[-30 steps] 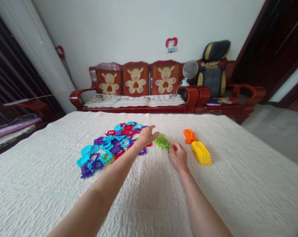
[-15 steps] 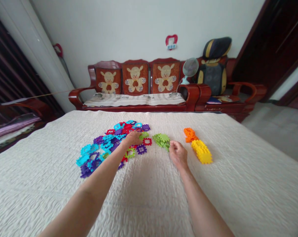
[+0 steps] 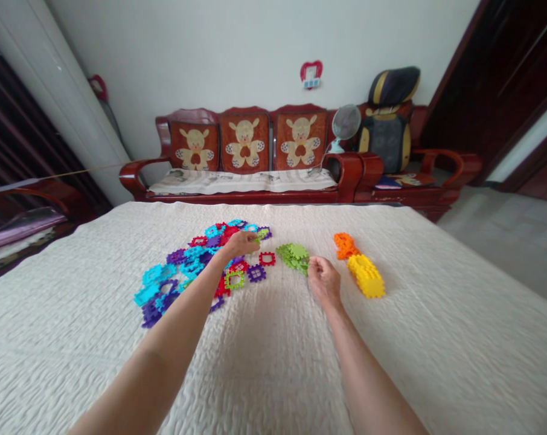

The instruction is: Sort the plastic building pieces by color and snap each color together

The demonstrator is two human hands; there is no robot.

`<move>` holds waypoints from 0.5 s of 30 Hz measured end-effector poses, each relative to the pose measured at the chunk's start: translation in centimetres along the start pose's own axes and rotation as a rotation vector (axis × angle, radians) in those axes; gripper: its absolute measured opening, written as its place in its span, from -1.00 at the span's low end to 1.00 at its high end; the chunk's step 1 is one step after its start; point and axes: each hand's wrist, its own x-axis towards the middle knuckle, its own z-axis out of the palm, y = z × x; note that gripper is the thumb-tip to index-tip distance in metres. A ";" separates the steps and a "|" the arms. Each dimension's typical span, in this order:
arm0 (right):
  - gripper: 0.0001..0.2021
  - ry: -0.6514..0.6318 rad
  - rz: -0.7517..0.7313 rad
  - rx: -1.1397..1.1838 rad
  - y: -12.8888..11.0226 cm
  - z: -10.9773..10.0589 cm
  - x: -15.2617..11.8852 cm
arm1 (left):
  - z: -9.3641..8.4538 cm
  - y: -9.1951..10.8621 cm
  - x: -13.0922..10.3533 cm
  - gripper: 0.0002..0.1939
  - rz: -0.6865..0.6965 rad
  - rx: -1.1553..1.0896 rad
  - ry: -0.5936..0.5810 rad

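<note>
A loose heap of flat plastic puzzle tiles (image 3: 187, 272) in cyan, purple, red and green lies on the white quilted bed (image 3: 273, 362). My left hand (image 3: 241, 243) reaches over the heap's far right side, fingers pinched on a green tile (image 3: 256, 238). My right hand (image 3: 322, 279) rests curled on the quilt, touching the near edge of a stacked row of green tiles (image 3: 293, 255). Right of it lie an orange stack (image 3: 345, 246) and a yellow stack (image 3: 366, 275). Single green (image 3: 234, 280), purple (image 3: 256, 273) and red (image 3: 267, 258) tiles lie between the hands.
A red wooden sofa (image 3: 255, 175) with bear cushions stands behind the bed, beside a small fan (image 3: 346, 124) and a black-and-yellow massage cushion (image 3: 389, 121). A dark wooden door is at the right, dark furniture at the left.
My left hand drew back from the green stack to the heap, then closed on a green tile at its far right. My right hand stayed by the green stack.
</note>
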 end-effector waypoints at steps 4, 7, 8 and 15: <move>-0.66 0.013 0.002 0.009 0.0 0.1 0.0 | 1.3 2.5 0.5 -0.54 0.098 0.010 -0.024; -0.66 0.014 0.005 0.011 -0.1 0.1 -0.1 | 2.3 4.0 1.1 -0.48 0.121 -0.021 -0.034; -0.66 0.015 0.005 0.012 -0.1 0.1 -0.1 | 2.5 4.2 1.2 -0.44 0.130 -0.046 -0.028; -0.65 0.005 0.001 0.000 -0.1 0.1 0.0 | 1.8 1.5 -0.9 -0.50 0.125 0.044 0.072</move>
